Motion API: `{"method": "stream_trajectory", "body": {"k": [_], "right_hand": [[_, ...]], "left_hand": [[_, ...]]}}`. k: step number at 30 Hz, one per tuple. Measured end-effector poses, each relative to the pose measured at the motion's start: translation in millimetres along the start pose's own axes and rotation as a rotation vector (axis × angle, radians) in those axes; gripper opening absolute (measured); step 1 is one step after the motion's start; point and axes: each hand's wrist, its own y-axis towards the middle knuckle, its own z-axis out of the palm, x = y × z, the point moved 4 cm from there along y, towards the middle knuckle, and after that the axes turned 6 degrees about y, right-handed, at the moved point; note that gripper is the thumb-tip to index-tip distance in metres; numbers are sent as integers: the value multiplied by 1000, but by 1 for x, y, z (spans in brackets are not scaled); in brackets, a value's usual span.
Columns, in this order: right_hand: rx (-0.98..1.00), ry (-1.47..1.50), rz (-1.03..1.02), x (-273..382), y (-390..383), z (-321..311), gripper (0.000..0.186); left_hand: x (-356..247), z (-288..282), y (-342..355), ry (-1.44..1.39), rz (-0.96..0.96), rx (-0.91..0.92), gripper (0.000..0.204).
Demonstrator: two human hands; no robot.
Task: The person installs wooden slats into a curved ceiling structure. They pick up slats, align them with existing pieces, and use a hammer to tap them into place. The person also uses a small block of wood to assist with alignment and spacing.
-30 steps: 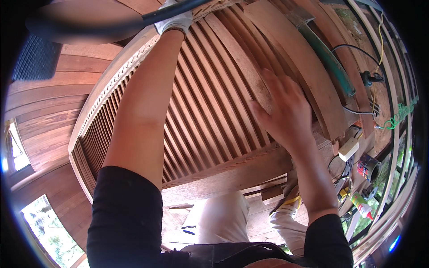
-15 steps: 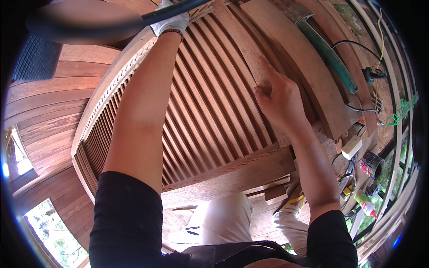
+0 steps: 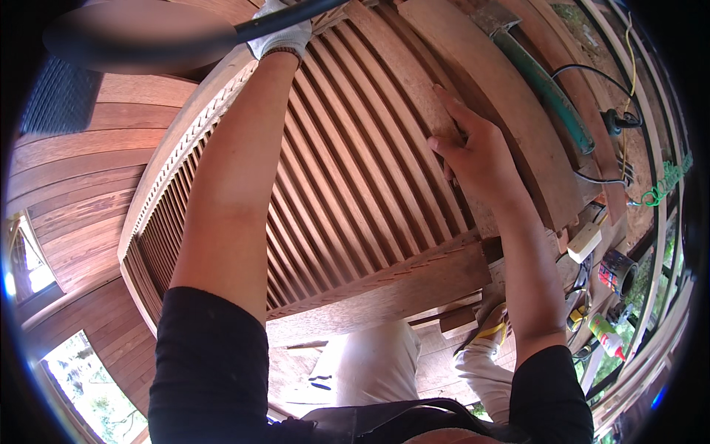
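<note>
While slatted panel (image 3: 347, 148) lies between | left hand (image 3: 285, 40) farther | right hand (image 3: 477, 152) curled over board (image 3: 405, 66) | grips unclear

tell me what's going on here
A person is working over a slatted wooden frame. Their bare right hand is on a wide slat toward its right side, thumb and index finger against the wood. The left hand, in a white glove, is at the far edge, partly hidden behind a dark blurred bar, so its grip can't be made out.
</note>
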Motion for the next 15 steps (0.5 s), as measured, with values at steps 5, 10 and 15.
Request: {"method": "stream_trajectory", "body": {"k": [5,10,15], "right_hand": [[-31,16,-68,-4,-2,-4,67],[1,33,-35,-8,1,-3,67],[-53,-104,-98,-12,0,0,66]], "left_hand": [[-42,-51,3,6,-115,252,30],[-44,-61,6,54,-161,280,33],[-47,-63,6,42,-150,322,35]]}}
